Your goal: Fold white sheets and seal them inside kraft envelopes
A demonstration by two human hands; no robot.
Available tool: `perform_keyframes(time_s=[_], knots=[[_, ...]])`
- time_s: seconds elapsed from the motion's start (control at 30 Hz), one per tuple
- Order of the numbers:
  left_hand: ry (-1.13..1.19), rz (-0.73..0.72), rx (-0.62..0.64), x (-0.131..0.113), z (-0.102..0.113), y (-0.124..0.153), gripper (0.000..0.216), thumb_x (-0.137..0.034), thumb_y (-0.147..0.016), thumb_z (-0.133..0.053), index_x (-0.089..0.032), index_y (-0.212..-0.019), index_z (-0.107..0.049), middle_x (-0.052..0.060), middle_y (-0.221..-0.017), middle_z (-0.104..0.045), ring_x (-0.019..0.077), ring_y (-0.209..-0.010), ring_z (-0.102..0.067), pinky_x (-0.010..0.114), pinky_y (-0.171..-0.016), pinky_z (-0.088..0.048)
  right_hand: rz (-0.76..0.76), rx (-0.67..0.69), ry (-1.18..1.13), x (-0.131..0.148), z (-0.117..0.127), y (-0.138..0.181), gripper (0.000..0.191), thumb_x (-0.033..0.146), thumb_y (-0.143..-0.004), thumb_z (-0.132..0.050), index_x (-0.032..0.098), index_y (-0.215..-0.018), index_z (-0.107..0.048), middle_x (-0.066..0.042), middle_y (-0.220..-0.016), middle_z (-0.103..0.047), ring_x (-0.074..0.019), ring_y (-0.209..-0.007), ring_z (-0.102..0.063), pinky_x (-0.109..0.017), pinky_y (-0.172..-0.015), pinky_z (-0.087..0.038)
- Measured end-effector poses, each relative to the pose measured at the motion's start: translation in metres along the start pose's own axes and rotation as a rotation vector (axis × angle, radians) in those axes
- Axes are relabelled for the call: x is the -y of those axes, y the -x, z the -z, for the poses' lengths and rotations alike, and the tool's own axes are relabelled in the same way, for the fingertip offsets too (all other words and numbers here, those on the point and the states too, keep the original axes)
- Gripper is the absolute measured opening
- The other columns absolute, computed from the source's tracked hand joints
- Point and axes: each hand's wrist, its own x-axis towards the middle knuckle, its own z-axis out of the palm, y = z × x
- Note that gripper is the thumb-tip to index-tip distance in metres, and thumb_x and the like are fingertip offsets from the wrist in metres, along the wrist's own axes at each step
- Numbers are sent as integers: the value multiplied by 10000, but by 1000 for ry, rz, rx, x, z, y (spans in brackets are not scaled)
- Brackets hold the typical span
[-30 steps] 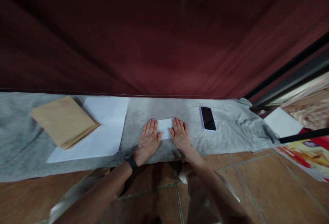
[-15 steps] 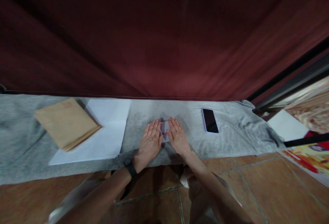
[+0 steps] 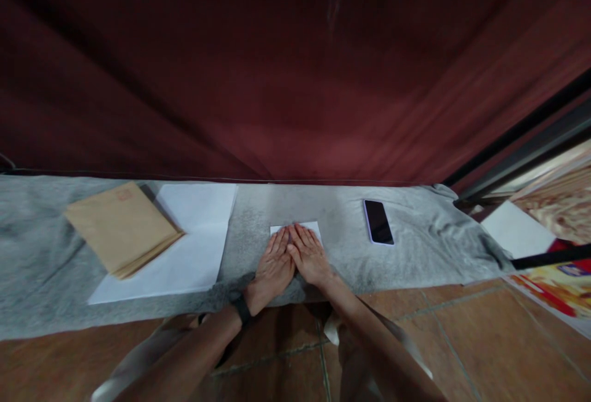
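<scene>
Currently, you are resting both hands on a small white rectangular piece of paper, which is lying on the soft grey cloth directly in front of you. Your palms are hiding most of it; only the far edge and upper corners are showing, so its condition underneath cannot be told.

Caution: if you are pressing harder with one hand than with the other, you are risking a skewed paper, since the cloth is offering a loose, yielding base. If your palms are pushing toward each other while bearing down, the paper may be buckling or creasing out of sight.

Pose: your left hand and right hand are lying palm down, fingers extended and angled inward, with the foremost fingertips meeting near the far edge of the paper. Your right thumb is lying against the left hand. Neither hand is clenching or grasping anything; both are spread flat on the paper. Your forearms are converging from either side, the left one wearing a black wristwatch. The dark-screened smartphone in a pale purple case is lying well apart, to your right.
</scene>
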Motion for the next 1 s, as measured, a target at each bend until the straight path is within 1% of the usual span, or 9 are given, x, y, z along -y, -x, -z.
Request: perform_keyframes(time_s=[0.07, 0.27, 0.47, 0.6, 0.7, 0.8, 0.93, 1.0], knots=[[-1, 21, 6, 1, 4, 0, 567, -172, -975, -338, -64, -1526, -426, 178, -1599, -406, 261, -1521, -316, 468, -1257, -255, 11, -14, 21, 0, -1, 2, 546, 397, -1089, -282, 184, -1591, -317, -70, -1648, -324, -188, -1530, -294, -405, -1258, -259], [3, 86, 11, 7, 15, -1, 545, -288, -1012, -372, -180, -1543, -433, 140, -1633, -353, 285, -1524, -308, 515, -1245, -255, 2, -56, 86, -9, -3, 6, 543, 379, -1089, -299, 119, -1560, -374, -97, -1627, -362, -198, -1526, -304, -400, -1252, -262], [-31, 125, 41, 15, 19, 1, 551, -354, -1026, -373, -201, -1554, -412, 133, -1636, -351, 278, -1518, -326, 504, -1231, -274, -32, -68, 134, -23, 1, 9, 544, 370, -1076, -357, 133, -1565, -367, -113, -1625, -358, -220, -1520, -317, -434, -1235, -285], [-28, 111, 69, 26, 21, 4, 551, -420, -1028, -378, -244, -1548, -425, 104, -1637, -356, 273, -1519, -323, 512, -1234, -255, -76, -54, 163, -30, 4, 11, 554, 366, -1076, -345, 112, -1568, -356, -125, -1626, -355, -237, -1519, -318, -436, -1232, -277], [-8, 83, 92, 36, 23, 7, 551, -466, -1023, -386, -281, -1540, -437, 74, -1634, -368, 261, -1521, -321, 507, -1242, -233, -95, -52, 168, -34, 6, 14, 559, 369, -1077, -329, 122, -1578, -337, -122, -1628, -353, -238, -1516, -322, -443, -1231, -270], [-11, 63, 113, 44, 25, 9, 556, -495, -1020, -389, -290, -1534, -443, 65, -1633, -373, 256, -1522, -318, 495, -1241, -227, -131, -56, 172, -38, 6, 16, 565, 382, -1075, -327, 129, -1580, -338, -122, -1624, -365, -251, -1504, -343, -457, -1229, -266], [-30, 62, 137, 52, 25, 11, 579, -531, -1017, -391, -295, -1544, -426, 65, -1643, -354, 265, -1523, -313, 497, -1231, -238, -195, -58, 191, -43, 7, 19, 591, 405, -1068, -348, 82, -1562, -366, -146, -1619, -371, -288, -1494, -352, -467, -1222, -261], [-33, 66, 153, 57, 25, 12, 588, -539, -1014, -399, -298, -1551, -415, 66, -1645, -347, 274, -1526, -305, 507, -1228, -240, -212, -62, 196, -45, 9, 21, 591, 406, -1066, -350, 84, -1560, -371, -152, -1616, -377, -293, -1494, -349, -473, -1215, -263]])
